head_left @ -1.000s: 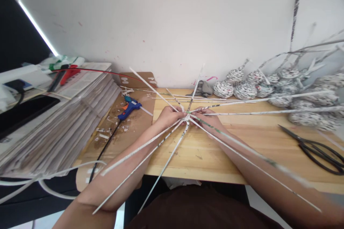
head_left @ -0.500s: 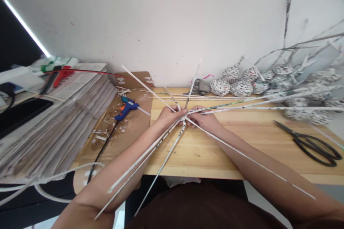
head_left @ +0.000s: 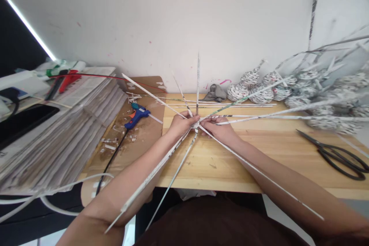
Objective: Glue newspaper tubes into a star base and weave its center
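Note:
Above the wooden tabletop, several long rolled-paper sticks [head_left: 175,175] cross at a small woven centre [head_left: 195,125] and fan out on all sides. My left hand [head_left: 181,125] pinches this crossing from the left, its thumb lying on top. From the right, my right hand [head_left: 216,127] is closed at the same crossing, its fingers gripping a paper stick close to the centre. Some sticks run back over both forearms, others point toward the wall and to the right. The undersides of the fingers are hidden.
Scissors [head_left: 331,152] lie at right, before a pile of woven paper gourd shapes [head_left: 261,93]. A blue glue gun [head_left: 137,117] rests on cardboard [head_left: 144,150] at left, beside stacked newspapers [head_left: 63,138] with a phone [head_left: 25,123]. A grey cloth-like lump [head_left: 215,93] sits by the wall.
The fan of sticks has turned slightly: the far upright stick swung left, and a greenish stick on the right now angles higher. Both hands keep hold near the centre.

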A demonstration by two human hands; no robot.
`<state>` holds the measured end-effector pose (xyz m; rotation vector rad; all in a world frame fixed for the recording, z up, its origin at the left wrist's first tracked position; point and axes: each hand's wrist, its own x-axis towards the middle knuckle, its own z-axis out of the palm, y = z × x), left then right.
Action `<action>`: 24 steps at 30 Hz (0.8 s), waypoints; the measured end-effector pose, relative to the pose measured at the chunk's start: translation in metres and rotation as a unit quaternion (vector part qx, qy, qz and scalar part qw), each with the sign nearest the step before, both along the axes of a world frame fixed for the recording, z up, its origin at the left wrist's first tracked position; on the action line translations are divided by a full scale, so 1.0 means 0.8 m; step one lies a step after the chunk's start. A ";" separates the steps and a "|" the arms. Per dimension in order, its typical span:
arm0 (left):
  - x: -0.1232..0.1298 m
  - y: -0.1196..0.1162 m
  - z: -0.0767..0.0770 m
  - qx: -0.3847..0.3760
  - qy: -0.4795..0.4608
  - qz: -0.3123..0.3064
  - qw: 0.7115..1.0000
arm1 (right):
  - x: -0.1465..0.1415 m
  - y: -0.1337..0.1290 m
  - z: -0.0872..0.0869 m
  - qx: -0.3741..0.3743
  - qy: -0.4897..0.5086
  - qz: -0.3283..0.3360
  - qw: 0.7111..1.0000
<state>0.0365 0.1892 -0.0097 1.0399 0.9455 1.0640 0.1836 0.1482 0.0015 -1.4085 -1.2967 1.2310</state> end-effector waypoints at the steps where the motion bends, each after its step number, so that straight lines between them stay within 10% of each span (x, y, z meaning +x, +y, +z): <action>1: 0.001 0.001 -0.003 0.003 -0.004 0.011 1.000 | -0.001 -0.001 0.000 -0.001 -0.002 -0.004 1.000; 12: 0.009 0.004 -0.015 0.052 -0.006 0.043 0.998 | -0.008 0.000 -0.008 0.034 0.041 -0.059 0.997; 24: -0.018 0.006 0.001 0.023 0.048 -0.101 0.993 | -0.005 0.004 -0.013 0.079 0.069 -0.070 0.992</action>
